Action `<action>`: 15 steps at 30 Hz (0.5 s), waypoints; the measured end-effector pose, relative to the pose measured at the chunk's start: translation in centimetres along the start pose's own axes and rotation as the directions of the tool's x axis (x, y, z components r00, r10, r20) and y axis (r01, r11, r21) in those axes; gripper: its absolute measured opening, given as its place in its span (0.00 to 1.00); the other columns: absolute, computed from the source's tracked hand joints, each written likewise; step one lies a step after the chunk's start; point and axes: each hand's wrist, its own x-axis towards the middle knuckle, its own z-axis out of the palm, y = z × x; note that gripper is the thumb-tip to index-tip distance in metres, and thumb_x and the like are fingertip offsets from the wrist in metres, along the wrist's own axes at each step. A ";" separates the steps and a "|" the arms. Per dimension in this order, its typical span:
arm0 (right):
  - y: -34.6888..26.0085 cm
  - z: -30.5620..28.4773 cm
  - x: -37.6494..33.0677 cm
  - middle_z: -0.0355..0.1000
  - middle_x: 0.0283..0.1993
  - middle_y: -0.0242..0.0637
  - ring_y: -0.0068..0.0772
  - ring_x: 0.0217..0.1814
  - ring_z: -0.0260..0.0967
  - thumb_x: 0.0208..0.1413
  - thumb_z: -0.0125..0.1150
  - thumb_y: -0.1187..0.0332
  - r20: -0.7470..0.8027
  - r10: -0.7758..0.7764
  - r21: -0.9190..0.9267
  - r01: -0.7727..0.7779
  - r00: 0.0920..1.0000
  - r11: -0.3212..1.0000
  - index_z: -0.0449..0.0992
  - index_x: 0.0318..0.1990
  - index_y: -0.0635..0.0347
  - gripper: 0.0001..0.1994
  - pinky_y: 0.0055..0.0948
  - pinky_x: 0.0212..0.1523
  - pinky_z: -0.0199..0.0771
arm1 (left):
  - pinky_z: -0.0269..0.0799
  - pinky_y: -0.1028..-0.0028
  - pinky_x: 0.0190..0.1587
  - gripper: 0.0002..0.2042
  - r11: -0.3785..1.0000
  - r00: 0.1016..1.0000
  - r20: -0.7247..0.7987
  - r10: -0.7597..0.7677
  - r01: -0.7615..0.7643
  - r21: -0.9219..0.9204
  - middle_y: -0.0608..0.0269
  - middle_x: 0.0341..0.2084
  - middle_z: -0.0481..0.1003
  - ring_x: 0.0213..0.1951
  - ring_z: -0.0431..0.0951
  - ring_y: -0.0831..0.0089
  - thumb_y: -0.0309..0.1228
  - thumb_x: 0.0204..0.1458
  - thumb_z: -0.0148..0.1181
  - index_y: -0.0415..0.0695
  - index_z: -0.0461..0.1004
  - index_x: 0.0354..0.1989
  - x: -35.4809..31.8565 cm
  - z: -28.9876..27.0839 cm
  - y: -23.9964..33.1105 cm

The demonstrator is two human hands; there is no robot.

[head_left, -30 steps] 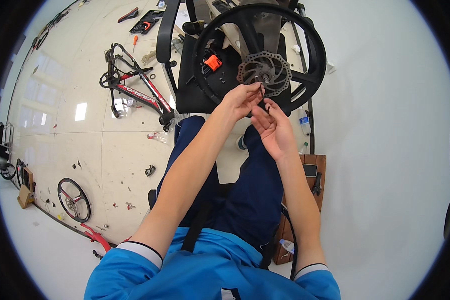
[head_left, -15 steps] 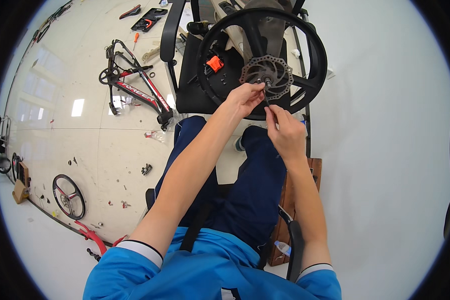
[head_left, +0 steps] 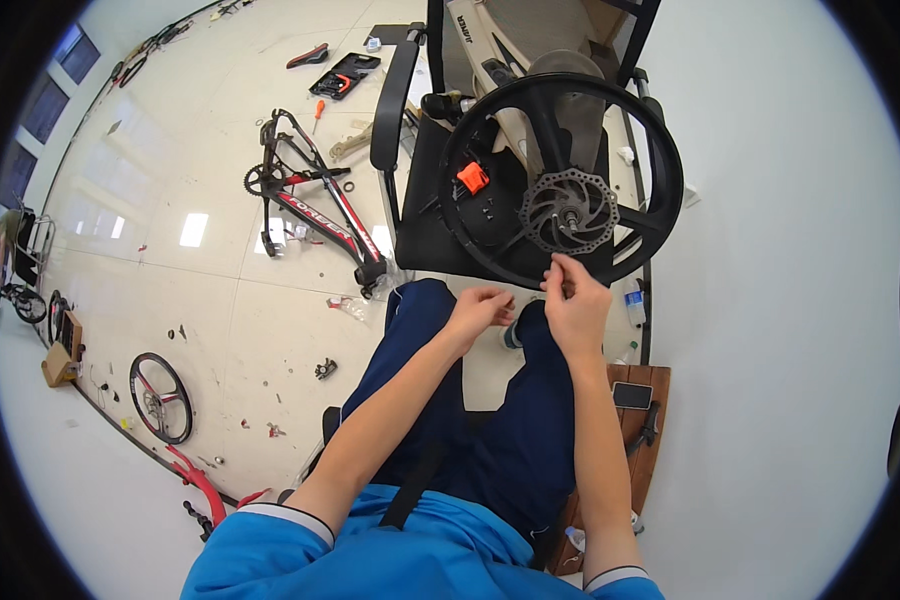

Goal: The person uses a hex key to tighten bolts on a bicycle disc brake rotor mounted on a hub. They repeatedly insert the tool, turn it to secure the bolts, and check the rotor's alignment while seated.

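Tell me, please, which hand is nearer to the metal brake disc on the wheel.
Right. The right hand is just below the brake disc in the picture, overlapping the wheel's lower rim; the left hand is lower and further left, below the wheel.

Wheel (head_left: pixel 552 140) and orange object (head_left: pixel 473 178) on black chair seat (head_left: pixel 420 238), bicycle frame (head_left: pixel 320 218) and saddle (head_left: pixel 308 57) on pale floor (head_left: pixel 202 315)

left hand (head_left: pixel 482 310): withdrawn from brake disc (head_left: pixel 570 208) | now: nearer left knee (head_left: pixel 420 302)
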 end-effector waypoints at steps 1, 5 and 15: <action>0.3 0.3 0.9 0.76 0.25 0.46 0.36 0.22 0.75 0.55 0.59 0.75 -0.003 0.019 0.025 -0.019 1.000 1.000 0.78 0.39 0.67 0.07 0.28 0.26 0.71 | 0.76 0.70 0.39 0.10 0.998 0.999 -0.015 0.036 -0.035 0.047 0.61 0.29 0.77 0.32 0.78 0.70 0.32 0.59 0.56 0.37 0.76 0.37 0.8 0.1 0.8; 0.6 0.4 2.7 0.75 0.25 0.48 0.39 0.23 0.74 0.56 0.57 0.74 0.026 0.050 0.068 -0.052 0.998 0.996 0.78 0.38 0.67 0.07 0.30 0.27 0.72 | 0.75 0.68 0.36 0.07 0.565 0.741 -0.138 0.657 -0.363 0.741 0.51 0.25 0.79 0.31 0.81 0.63 0.26 0.51 0.57 0.33 0.78 0.30 5.6 0.3 5.7; -0.5 0.6 3.4 0.60 0.18 0.39 0.31 0.20 0.59 0.48 0.58 0.72 0.249 0.112 0.156 -0.154 0.962 0.976 0.63 0.24 0.65 0.10 0.30 0.25 0.60 | 0.77 0.59 0.46 0.09 -0.108 0.897 0.078 0.435 -0.034 0.994 0.44 0.41 0.76 0.45 0.79 0.50 0.21 0.48 0.56 0.37 0.75 0.39 13.0 -1.0 8.4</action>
